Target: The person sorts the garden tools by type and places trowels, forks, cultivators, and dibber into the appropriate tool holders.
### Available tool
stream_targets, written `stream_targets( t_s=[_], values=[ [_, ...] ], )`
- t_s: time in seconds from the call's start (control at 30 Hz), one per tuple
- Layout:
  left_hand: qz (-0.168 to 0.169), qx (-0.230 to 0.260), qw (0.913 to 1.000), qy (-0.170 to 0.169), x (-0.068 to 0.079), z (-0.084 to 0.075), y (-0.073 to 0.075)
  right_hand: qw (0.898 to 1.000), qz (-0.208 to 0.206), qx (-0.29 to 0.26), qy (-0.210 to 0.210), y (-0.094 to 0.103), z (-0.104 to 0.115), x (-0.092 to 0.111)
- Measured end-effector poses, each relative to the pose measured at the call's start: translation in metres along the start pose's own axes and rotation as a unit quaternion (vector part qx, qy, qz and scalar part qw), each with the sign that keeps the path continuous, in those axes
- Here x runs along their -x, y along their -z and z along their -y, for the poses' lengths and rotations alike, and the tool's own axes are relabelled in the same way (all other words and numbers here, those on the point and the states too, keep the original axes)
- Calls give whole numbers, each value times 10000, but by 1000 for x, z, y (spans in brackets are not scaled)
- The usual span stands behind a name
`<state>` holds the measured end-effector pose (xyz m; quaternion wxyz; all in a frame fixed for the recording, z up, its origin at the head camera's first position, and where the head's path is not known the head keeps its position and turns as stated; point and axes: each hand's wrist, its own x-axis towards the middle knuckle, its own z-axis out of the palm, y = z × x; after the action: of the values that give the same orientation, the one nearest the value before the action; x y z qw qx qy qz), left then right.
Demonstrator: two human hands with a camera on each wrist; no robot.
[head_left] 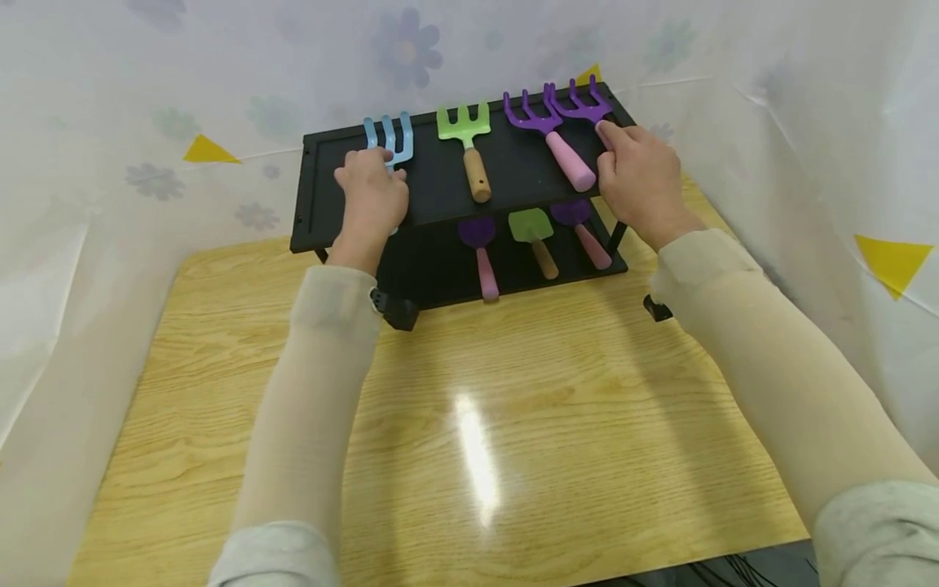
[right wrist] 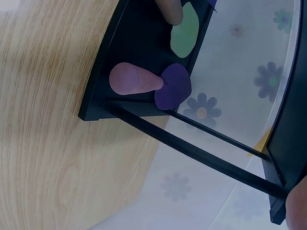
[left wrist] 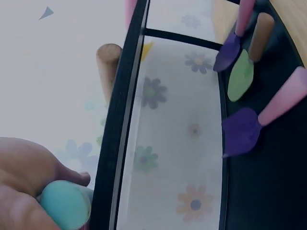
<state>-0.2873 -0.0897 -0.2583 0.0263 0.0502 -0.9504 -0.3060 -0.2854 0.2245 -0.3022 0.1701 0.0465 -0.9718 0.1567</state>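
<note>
On the top tier of a black two-tier rack [head_left: 433, 187], my left hand [head_left: 369, 189] grips the turquoise handle [left wrist: 66, 206] of a light-blue hand fork [head_left: 403, 151]. At the rack's right end my right hand [head_left: 644, 183] holds the pink handle of a purple hand rake [head_left: 589, 110], most of that handle hidden by the fingers. Between the hands lie a green hand fork [head_left: 477, 171] with a wooden handle and a second purple hand rake [head_left: 568, 159] with a pink handle. The right wrist view catches only the edge of the right hand [right wrist: 297, 206].
The lower tier bears a purple trowel [head_left: 478, 235], a green trowel [head_left: 531, 226] and another purple trowel [head_left: 589, 244]. A wood-grain table [head_left: 557, 391] carries the rack. White flower-patterned sheeting [head_left: 308, 65] hangs behind and at both sides.
</note>
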Motion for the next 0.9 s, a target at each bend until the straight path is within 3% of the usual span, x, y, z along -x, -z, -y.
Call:
stream_targets(
  t_s=[0.13, 0.27, 0.37, 0.67, 0.9],
  values=[
    [74, 777, 9965, 311, 2, 1, 1, 10000, -50, 15, 12, -1, 2, 0],
    [80, 1267, 9915, 293, 6, 4, 6, 9999, -101, -68, 10, -2, 2, -1],
    [-19, 1230, 9922, 173, 10, 6, 10, 9997, -81, -215, -21, -1, 1, -2],
    [-286, 521, 9977, -324, 27, 18, 20, 9965, 129, -820, -70, 5, -9, -6],
    [-429, 634, 9927, -933, 46, 33, 29, 9931, 469, -1072, 88, 12, -18, -9]
  ],
)
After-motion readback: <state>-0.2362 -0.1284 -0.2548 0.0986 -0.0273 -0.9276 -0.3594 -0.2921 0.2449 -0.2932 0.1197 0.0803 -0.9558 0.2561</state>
